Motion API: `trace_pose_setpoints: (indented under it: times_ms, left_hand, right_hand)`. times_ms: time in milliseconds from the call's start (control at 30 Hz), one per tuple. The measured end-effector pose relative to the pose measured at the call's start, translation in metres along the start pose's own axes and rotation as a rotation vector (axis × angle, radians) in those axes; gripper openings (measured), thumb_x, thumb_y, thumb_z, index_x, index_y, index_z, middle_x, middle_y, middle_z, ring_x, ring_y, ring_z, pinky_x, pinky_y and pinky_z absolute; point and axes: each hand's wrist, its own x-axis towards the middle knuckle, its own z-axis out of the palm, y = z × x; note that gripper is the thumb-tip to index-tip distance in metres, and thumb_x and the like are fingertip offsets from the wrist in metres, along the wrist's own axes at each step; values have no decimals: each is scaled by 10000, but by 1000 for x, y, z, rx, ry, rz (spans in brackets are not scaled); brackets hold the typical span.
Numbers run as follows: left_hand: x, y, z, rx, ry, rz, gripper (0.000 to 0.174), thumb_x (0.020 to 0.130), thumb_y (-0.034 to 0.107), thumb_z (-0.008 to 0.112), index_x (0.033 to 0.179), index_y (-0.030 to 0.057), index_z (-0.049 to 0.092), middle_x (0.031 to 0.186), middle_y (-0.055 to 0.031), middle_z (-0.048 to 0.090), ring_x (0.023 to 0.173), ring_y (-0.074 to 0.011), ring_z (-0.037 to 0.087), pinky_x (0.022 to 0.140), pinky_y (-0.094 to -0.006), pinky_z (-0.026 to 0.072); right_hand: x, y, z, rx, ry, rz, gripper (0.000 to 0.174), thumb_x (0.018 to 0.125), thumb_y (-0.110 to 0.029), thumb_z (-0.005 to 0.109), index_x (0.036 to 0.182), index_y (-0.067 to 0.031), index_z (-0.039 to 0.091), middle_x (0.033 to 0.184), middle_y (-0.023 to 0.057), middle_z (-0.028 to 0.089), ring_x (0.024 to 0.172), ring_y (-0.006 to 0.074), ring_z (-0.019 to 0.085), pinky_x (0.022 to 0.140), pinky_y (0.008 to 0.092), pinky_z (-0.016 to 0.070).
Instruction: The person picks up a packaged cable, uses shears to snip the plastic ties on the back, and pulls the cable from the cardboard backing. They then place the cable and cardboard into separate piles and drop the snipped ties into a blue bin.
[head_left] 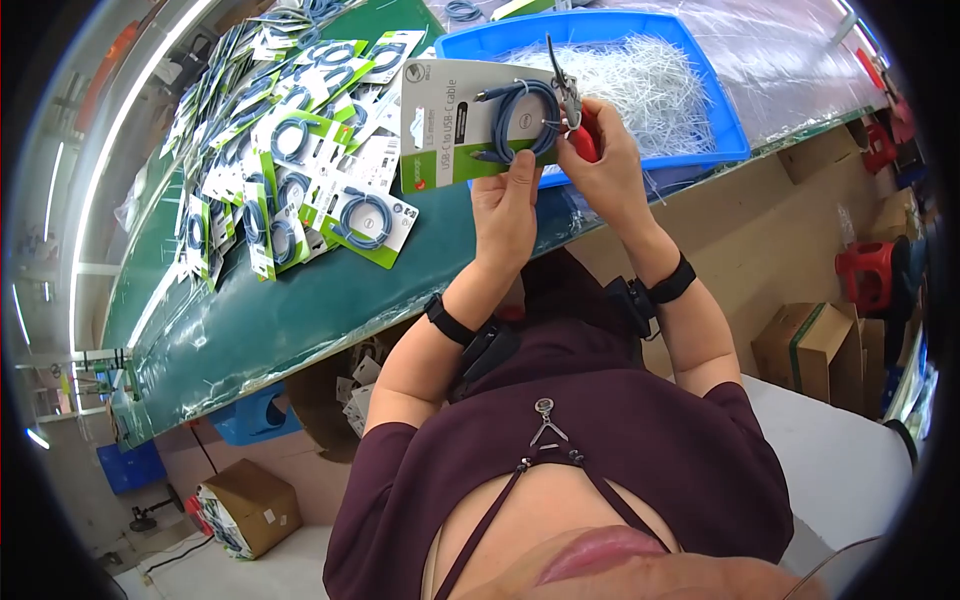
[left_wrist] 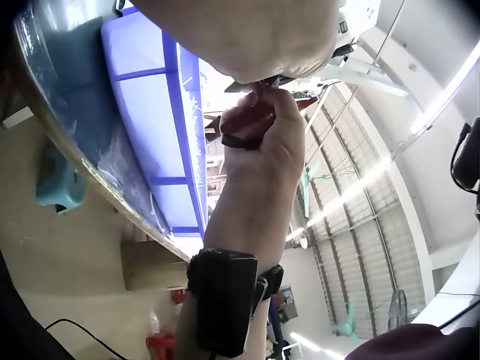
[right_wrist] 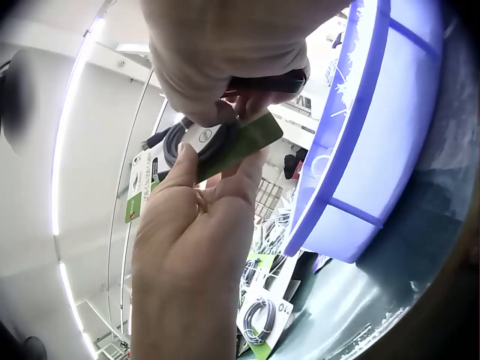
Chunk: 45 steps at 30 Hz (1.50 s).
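My left hand (head_left: 505, 215) pinches a white and green cable card (head_left: 425, 115) at its lower edge, thumb in front. On the card sits a coiled blue-grey USB-C cable (head_left: 522, 120). In my right hand (head_left: 612, 165) is a pair of cutting pliers with red handles (head_left: 583, 145); the metal jaws point up beside the coil, at the card's right side. In the right wrist view, the left thumb presses on the card (right_wrist: 259, 142) by the coil. The left wrist view shows the right hand (left_wrist: 266, 142) gripping the red handles, the jaws partly hidden.
A large heap of carded cables (head_left: 290, 140) covers the left of the green table (head_left: 300, 315). Behind the hands stands a blue tray (head_left: 735, 150) of white plastic scraps (head_left: 650, 90). Below are cardboard boxes (head_left: 800, 345) and a red stool (head_left: 865, 275).
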Motion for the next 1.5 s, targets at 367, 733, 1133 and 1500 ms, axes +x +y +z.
trace_pose_setpoints:
  times_ms: [367, 733, 1133, 1500]
  left_hand:
    - [2, 35, -8, -45, 198, 28, 184, 981, 133, 544, 1159, 88, 540, 1086, 4, 602, 873, -73, 581, 753, -250, 502]
    - [-192, 219, -162, 499, 831, 470, 365, 961, 38, 522, 1302, 79, 401, 1205, -71, 548, 1017, -169, 602, 780, -336, 544]
    - [-225, 206, -176, 1599, 846, 399, 423, 952, 209, 574, 1281, -28, 452, 1116, -152, 607, 883, -301, 650, 774, -341, 530]
    - [-36, 114, -191, 2002, 566, -20, 454, 932, 318, 594, 1238, -2, 494, 917, -203, 681, 779, -305, 683, 710, -377, 535]
  right_hand:
    - [17, 1, 14, -202, -22, -144, 342, 800, -42, 654, 1119, -26, 535, 934, 134, 625, 847, 235, 633, 740, 332, 505]
    - [50, 54, -66, 26, -162, 67, 514, 911, -369, 646, 1263, -9, 542, 999, 75, 590, 896, 183, 571, 803, 329, 475]
    - [-24, 7, -18, 634, -397, 3, 759, 901, -472, 602, 1388, 58, 363, 1128, 99, 527, 1054, 182, 526, 891, 329, 443]
    - [-58, 10, -56, 378, -416, 27, 680, 869, -403, 676, 1330, 49, 461, 1059, 69, 548, 965, 144, 536, 866, 283, 439]
